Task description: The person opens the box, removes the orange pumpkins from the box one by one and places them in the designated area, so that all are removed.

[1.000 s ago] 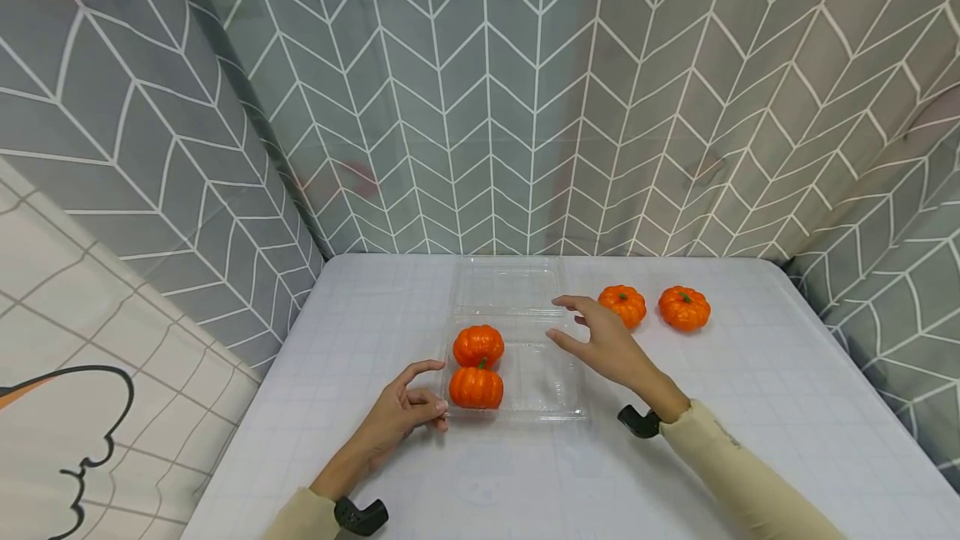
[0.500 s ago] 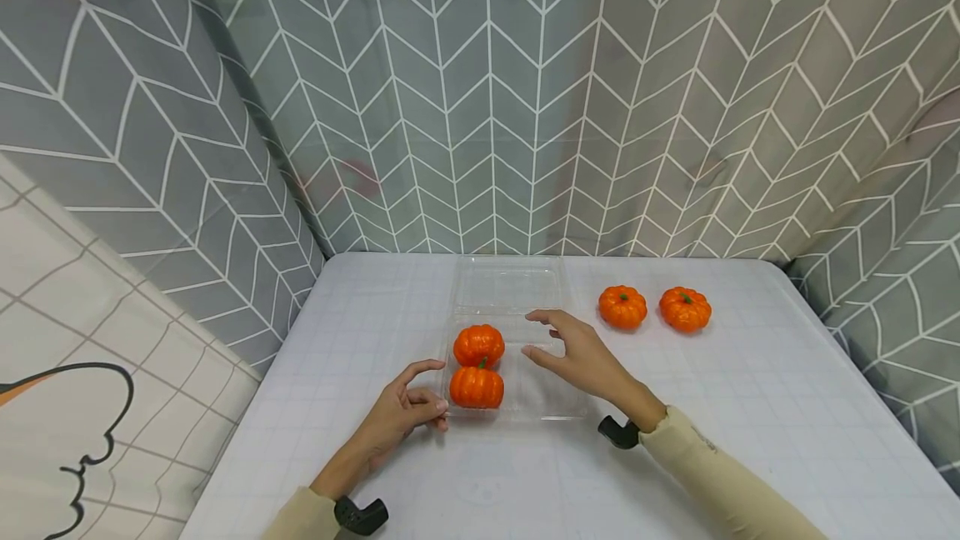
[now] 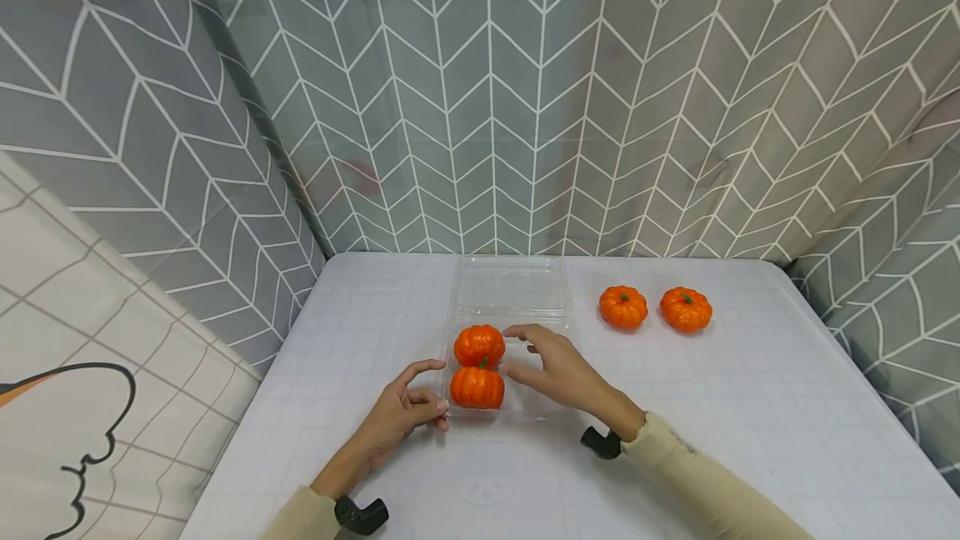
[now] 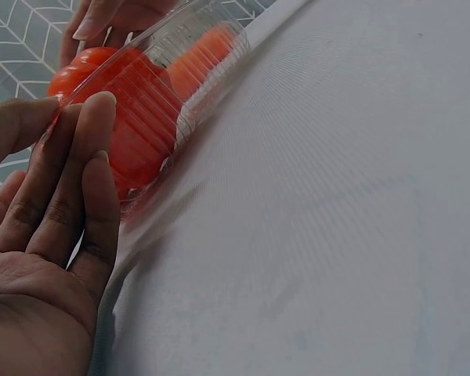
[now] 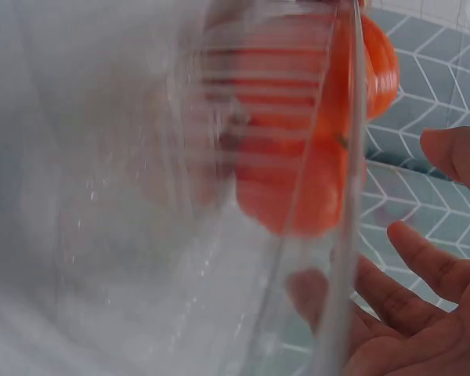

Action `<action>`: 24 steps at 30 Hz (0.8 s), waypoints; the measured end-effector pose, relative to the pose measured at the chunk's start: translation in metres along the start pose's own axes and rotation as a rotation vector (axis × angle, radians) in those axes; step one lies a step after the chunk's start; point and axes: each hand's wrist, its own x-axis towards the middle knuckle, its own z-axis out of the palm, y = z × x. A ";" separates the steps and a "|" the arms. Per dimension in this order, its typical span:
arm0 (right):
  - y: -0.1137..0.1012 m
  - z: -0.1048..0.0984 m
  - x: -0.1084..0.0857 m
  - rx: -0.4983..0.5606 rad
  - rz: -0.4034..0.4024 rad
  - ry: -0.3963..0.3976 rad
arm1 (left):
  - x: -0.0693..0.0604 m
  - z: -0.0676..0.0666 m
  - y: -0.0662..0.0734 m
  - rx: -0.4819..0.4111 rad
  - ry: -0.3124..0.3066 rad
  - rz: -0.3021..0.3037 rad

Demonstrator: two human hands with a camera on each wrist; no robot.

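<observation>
A clear plastic clamshell container [image 3: 536,416] lies with its lid [image 3: 510,286] folded back. Inside, along the left side, two orange toy pumpkins sit one behind the other: a rear pumpkin [image 3: 478,345] and a front pumpkin [image 3: 476,388]. My left hand [image 3: 401,411] is at the front left corner; the left wrist view has its thumb and fingers pinching the rim [image 4: 141,39]. Over the container's right half, my right hand [image 3: 558,369] has thumb and fingers spread near the pumpkins. Whether its fingertips touch one is hard to tell. Nothing is held in it.
Two more orange pumpkins, a nearer-in one [image 3: 623,307] and an outer one [image 3: 686,309], stand on the white table [image 3: 750,407] right of the container. Behind the table hangs a grey patterned curtain [image 3: 517,107].
My right hand has moved left and slightly toward me, from the container's right edge to beside the two pumpkins inside. The left hand and all the pumpkins have stayed put.
</observation>
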 end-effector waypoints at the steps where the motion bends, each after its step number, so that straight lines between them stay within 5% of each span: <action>1: -0.001 0.002 0.000 0.003 -0.010 -0.007 | 0.000 0.000 0.000 0.001 0.000 0.000; 13: -0.009 0.017 0.000 0.023 -0.070 -0.024 | 0.000 0.000 0.001 -0.011 -0.002 -0.003; 24: -0.014 0.028 0.001 0.016 -0.029 -0.075 | 0.000 0.001 0.002 -0.008 -0.005 -0.002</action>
